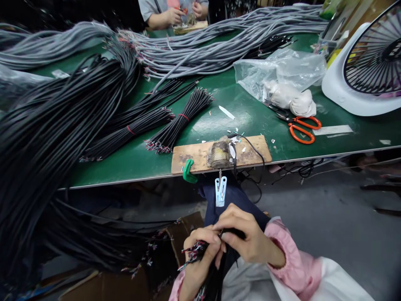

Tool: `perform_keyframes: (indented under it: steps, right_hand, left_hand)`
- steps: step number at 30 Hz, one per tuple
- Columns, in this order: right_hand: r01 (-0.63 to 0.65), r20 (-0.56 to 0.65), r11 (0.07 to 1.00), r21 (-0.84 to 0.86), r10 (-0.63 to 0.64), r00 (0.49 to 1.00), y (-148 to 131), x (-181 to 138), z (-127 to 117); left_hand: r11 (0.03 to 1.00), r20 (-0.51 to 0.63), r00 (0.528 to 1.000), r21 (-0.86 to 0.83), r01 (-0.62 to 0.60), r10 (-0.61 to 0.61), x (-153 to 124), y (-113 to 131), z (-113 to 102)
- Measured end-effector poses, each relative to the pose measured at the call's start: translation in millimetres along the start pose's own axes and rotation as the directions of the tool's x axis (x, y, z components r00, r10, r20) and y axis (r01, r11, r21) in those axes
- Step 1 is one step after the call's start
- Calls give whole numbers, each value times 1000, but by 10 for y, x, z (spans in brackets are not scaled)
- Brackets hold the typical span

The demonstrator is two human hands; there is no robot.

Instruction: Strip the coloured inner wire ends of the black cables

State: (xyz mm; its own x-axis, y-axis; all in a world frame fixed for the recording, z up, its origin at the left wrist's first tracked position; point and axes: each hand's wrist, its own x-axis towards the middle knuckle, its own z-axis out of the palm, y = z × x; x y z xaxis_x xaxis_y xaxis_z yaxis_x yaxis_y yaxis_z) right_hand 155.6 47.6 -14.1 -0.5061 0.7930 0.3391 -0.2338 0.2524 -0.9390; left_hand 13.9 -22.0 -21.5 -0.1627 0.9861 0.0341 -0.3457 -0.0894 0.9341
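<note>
Low in the head view, over my lap, my left hand [200, 255] is closed around a bundle of black cables [213, 281]. Red and white stripped wire ends [194, 249] stick out beside its fingers. My right hand [242, 232] is pinched against the same bundle, its thumb and fingertips meeting near the left thumb. What lies exactly between those fingertips is too small to make out. Just beyond the hands, a light blue clothes peg [221, 191] hangs from a small motor-like block [220, 154] mounted on a wooden board [255, 150] at the table edge.
Tied black cable bundles [184, 119] and thick grey cables [200, 50] lie on the green table [219, 125]. A large black cable heap [62, 113] hangs over the left edge. Orange-handled scissors [302, 129], a plastic bag [278, 71] and a white fan [351, 92] are right. Another person's hands [184, 14] work opposite.
</note>
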Motion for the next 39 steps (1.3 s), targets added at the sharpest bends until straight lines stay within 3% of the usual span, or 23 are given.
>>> perform_keyframes:
  steps: [2, 5, 7, 9, 12, 15, 18, 24, 39]
  right_hand:
    - [91, 9, 984, -151, -90, 996, -49, -7, 3]
    - [114, 25, 974, -197, -112, 993, -54, 11, -8]
    - [53, 7, 989, -138, -52, 999, -13, 50, -50]
    - [-56, -84, 997, -52, 51, 995, 52, 117, -112]
    - [-217, -234, 971, 105, 236, 943, 154, 275, -175]
    - [-316, -129, 907, 277, 361, 924, 220, 473, -148]
    - [-355, -108, 831, 427, 437, 893, 257, 633, -78]
    - [-327, -127, 801, 502, 442, 888, 321, 681, -21]
    - [-329, -31, 623, 710, 494, 869, 317, 686, 19]
  left_hand:
    - [1000, -35, 999, 28, 13, -12, 3, -1, 9]
    - [1000, -39, 999, 26, -10, 11, 9, 11, 51]
    - [999, -39, 998, 34, -39, 40, 4, 22, 96]
    - [996, -89, 993, 60, -69, 74, -7, 29, 156]
    - [983, -222, 963, 127, -130, 156, -10, 22, 276]
    - [969, -291, 931, 174, -177, 222, 34, -7, 391]
    - [952, -327, 900, 203, -230, 287, 117, -40, 462]
    - [932, -369, 862, 239, -273, 347, 273, -76, 504]
    - [967, -371, 904, 212, -141, 213, 291, -79, 524]
